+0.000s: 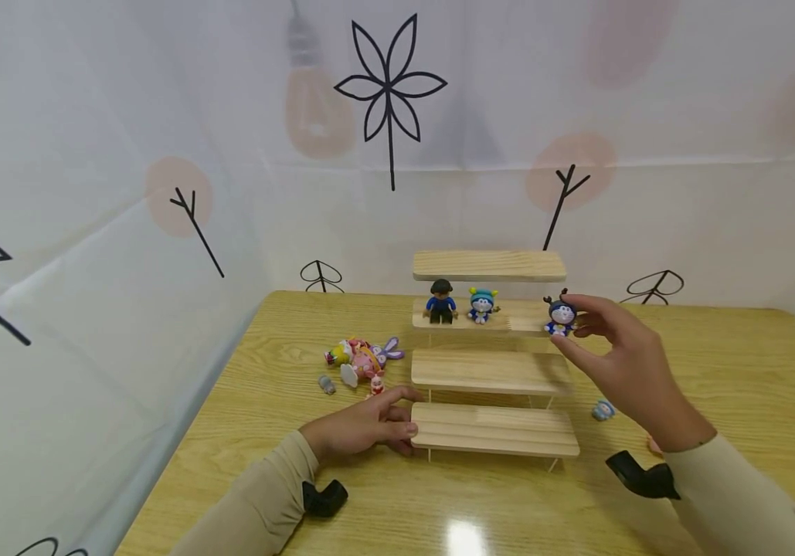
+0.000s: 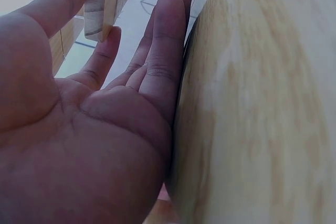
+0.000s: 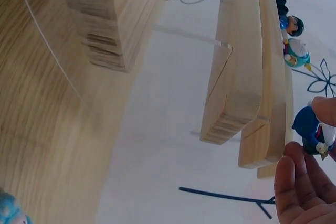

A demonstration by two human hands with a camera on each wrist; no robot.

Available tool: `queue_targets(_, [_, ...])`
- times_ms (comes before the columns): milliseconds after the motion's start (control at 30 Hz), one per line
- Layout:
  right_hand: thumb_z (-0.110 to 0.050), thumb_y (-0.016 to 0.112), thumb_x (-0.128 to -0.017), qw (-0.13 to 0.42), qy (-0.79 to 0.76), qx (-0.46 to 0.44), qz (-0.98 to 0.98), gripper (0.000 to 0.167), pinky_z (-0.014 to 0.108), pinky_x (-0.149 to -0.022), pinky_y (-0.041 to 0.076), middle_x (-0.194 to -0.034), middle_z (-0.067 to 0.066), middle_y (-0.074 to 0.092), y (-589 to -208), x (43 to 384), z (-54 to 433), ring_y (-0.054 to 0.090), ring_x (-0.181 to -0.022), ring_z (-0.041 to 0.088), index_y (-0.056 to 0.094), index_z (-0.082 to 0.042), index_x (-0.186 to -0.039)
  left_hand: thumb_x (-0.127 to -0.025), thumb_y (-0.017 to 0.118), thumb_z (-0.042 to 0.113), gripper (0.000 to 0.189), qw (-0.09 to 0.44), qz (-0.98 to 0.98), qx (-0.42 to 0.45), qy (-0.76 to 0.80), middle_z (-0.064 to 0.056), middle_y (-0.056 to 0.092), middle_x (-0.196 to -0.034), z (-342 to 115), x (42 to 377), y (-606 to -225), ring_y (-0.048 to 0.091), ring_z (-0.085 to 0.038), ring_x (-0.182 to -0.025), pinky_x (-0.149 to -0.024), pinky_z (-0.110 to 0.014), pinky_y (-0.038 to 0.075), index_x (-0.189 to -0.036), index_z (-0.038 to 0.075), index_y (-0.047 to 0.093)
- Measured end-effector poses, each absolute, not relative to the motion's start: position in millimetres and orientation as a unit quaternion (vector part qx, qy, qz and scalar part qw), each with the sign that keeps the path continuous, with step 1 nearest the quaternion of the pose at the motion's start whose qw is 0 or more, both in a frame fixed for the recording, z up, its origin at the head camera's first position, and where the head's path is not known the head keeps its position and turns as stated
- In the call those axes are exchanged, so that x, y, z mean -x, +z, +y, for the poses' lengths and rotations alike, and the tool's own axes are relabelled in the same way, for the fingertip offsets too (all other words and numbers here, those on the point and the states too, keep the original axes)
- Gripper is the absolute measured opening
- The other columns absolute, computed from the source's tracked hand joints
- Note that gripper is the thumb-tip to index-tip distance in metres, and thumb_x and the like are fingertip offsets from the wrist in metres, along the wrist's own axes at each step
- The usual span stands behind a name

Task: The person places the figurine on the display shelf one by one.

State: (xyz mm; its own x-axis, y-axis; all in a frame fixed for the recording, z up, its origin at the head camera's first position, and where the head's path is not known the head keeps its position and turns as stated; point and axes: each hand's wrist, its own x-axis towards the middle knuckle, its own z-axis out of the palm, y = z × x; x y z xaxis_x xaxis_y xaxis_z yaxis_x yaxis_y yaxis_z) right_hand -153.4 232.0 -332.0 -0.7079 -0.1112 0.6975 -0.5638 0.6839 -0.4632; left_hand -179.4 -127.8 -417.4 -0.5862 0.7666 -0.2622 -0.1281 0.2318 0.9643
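A tiered wooden display shelf (image 1: 494, 428) stands on the table. At the left end of its lowest board, my left hand (image 1: 362, 426) pinches the board edge between thumb and finger; its other fingers lie along the tabletop in the left wrist view. My right hand (image 1: 630, 359) holds a small blue figurine (image 1: 561, 318) with dark antennae between thumb and fingers, at the right end of the second board from the top. On that same board sit a figure in a dark cap (image 1: 441, 303) and a figurine with a teal horned hat (image 1: 482, 306).
Left of the shelf lies a cluster of toy figures (image 1: 364, 361), with a small grey figure (image 1: 327, 384) beside it. To the right, a light-blue figure (image 1: 603, 410) lies on the table (image 1: 752, 386). A patterned white cloth (image 1: 467, 116) hangs behind.
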Motion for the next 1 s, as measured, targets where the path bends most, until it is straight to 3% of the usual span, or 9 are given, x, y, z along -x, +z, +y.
queue_targets(200, [0.005, 0.082, -0.077, 0.329, 0.341, -0.196, -0.859, 0.060, -0.001, -0.082, 0.040, -0.102, 0.008, 0.068, -332, 161, 228, 0.054, -0.091, -0.013, 0.062, -0.006, -0.132, -0.105, 0.054, 0.023, 0.049, 0.389, 0.679, -0.235, 0.577, -0.015, 0.064, -0.125, -127, 179, -417, 0.069, -0.025, -0.104, -0.095, -0.036, 0.057, -0.149, 0.015, 0.034])
queue_targets(567, [-0.002, 0.082, -0.081, 0.317, 0.330, -0.187, -0.869, 0.059, 0.005, -0.080, 0.039, -0.116, 0.010, 0.068, -335, 169, 222, 0.056, -0.096, 0.004, 0.061, -0.011, -0.135, -0.105, 0.054, 0.023, 0.049, 0.390, 0.678, -0.238, 0.576, -0.015, 0.064, -0.123, -127, 179, -417, 0.070, -0.026, -0.105, -0.096, -0.035, 0.057, -0.149, 0.014, 0.034])
queue_targets(833, [0.000, 0.082, -0.080, 0.320, 0.330, -0.194, -0.866, 0.059, 0.011, -0.076, 0.039, -0.115, 0.013, 0.067, -335, 171, 216, 0.055, -0.096, 0.010, 0.060, -0.008, -0.134, -0.105, 0.054, 0.022, 0.049, 0.389, 0.679, -0.239, 0.576, -0.014, 0.065, -0.119, -127, 179, -417, 0.070, -0.026, -0.104, -0.095, -0.036, 0.057, -0.148, 0.014, 0.034])
queue_targets(1000, [0.005, 0.080, -0.080, 0.321, 0.338, -0.198, -0.862, 0.059, 0.011, -0.080, 0.039, -0.121, 0.016, 0.065, -337, 172, 212, 0.058, -0.099, 0.021, 0.059, -0.005, -0.134, -0.105, 0.054, 0.022, 0.049, 0.389, 0.678, -0.238, 0.577, -0.014, 0.065, -0.120, -127, 179, -417, 0.070, -0.026, -0.104, -0.095, -0.036, 0.057, -0.148, 0.014, 0.034])
